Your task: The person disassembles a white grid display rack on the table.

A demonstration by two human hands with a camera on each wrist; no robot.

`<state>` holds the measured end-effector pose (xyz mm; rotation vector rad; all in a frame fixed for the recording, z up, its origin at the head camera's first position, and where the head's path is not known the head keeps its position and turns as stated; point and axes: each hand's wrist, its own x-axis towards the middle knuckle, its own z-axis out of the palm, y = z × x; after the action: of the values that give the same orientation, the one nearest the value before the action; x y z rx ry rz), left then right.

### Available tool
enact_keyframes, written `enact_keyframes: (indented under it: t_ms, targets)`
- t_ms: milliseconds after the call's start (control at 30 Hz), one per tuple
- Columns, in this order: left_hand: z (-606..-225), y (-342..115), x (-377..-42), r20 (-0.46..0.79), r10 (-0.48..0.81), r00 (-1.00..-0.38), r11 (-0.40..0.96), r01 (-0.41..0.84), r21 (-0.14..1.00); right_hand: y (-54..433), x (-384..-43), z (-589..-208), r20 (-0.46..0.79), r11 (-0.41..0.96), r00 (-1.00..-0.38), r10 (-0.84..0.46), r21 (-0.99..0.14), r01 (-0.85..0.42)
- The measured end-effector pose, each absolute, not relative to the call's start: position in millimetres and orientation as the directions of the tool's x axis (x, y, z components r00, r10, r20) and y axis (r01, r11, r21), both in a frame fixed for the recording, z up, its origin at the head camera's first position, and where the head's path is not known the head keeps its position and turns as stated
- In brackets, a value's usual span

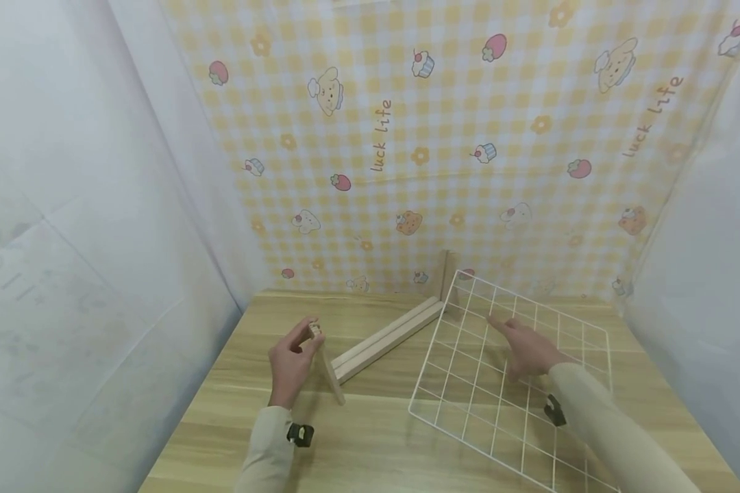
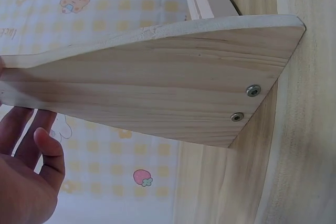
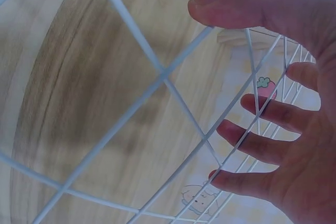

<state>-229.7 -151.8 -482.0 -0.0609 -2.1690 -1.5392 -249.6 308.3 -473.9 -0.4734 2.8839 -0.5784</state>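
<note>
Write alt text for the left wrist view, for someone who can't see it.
The left hand holds one end of a tapered wooden panel with two metal fasteners near its other end. Behind are a yellow-checked cartoon cloth and a wood-grain tabletop.

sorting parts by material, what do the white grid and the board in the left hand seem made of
White grid: probably coated metal wire, from its thin, smooth, evenly white look. Board: wood, likely bare or clear-finished, since pale streaky grain shows.
</note>
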Motion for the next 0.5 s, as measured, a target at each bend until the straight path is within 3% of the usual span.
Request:
enact_keyframes:
  t_ms: [500]
  targets:
    - [-474.9,-147.9,-200.6,0.368,-0.320,-0.873,0.358,0.249,0.900,295.0,-254.6,-485.9,-0.154,0.879,-0.929,-0.338,-0.403,-0.253]
